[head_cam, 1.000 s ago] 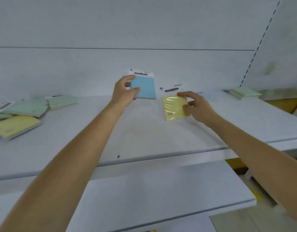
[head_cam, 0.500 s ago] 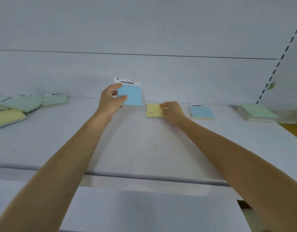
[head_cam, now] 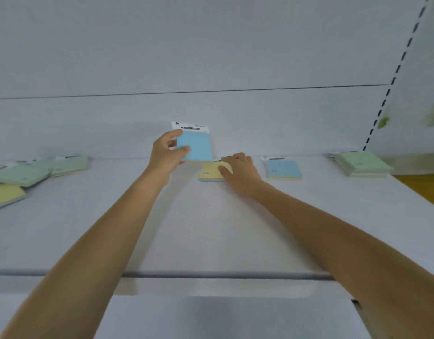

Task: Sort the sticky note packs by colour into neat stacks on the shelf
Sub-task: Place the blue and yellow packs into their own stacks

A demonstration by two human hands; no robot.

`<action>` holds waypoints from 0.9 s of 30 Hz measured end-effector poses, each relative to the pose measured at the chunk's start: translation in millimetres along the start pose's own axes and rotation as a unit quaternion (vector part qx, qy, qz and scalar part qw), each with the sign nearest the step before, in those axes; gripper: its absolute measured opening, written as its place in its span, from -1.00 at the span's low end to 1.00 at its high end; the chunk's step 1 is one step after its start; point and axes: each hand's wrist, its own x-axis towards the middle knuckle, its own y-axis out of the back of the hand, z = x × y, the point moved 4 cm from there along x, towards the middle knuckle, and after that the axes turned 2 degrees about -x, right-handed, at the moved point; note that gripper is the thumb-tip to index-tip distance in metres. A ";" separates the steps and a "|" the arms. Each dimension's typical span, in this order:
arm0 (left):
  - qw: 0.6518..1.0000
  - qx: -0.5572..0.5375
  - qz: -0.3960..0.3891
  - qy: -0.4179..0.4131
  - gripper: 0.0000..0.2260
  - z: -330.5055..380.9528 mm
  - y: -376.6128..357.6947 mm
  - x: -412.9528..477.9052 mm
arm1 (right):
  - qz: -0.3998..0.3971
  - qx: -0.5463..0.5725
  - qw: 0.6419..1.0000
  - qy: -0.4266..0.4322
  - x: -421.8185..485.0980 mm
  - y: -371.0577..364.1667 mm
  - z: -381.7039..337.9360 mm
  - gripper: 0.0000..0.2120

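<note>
Since half a second ago, little has shifted: both arms stay stretched toward the back of the shelf, and the yellow pack lies flat where the right hand set it down.

The white shelf point(head_cam: 211, 228) fills most of the view, its back wall rising above. At 9 o'clock on it sits a loose heap of green packs point(head_cam: 37, 168) with 1 yellow-topped pack point(head_cam: 5, 195) at its near edge. At 3 o'clock, beside the slotted upright, is a neat green stack point(head_cam: 362, 163). Between that stack and the hands, at about 2 o'clock, lies a blue stack point(head_cam: 284, 168), flat against the back.

The left hand point(head_cam: 166, 156) holds a blue pack point(head_cam: 196, 145) upright above the shelf at 12 o'clock, thumb across its front and fingers curled behind it; the white header card shows at the top. Just right of it, the right hand point(head_cam: 240, 167) rests palm down on the yellow pack point(head_cam: 210, 172), fingers spread loosely and the thumb pressing its top, not wrapped around it.
</note>
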 end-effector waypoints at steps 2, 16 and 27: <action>1.000 -0.005 -0.020 -0.001 -0.59 3.6 -16.3 2.4 | 0.025 -0.014 0.999 0.020 -11.6 23.1 15.2 -0.58; 0.967 0.186 -0.170 -0.033 -0.66 -15.4 -190.9 -17.6 | -0.046 -0.101 0.986 -0.121 -78.7 73.1 139.8 -0.29; 0.875 0.396 -0.216 -0.177 -0.63 -28.1 -182.7 -32.8 | -0.045 -0.099 0.988 -0.106 -74.4 71.0 147.2 -0.27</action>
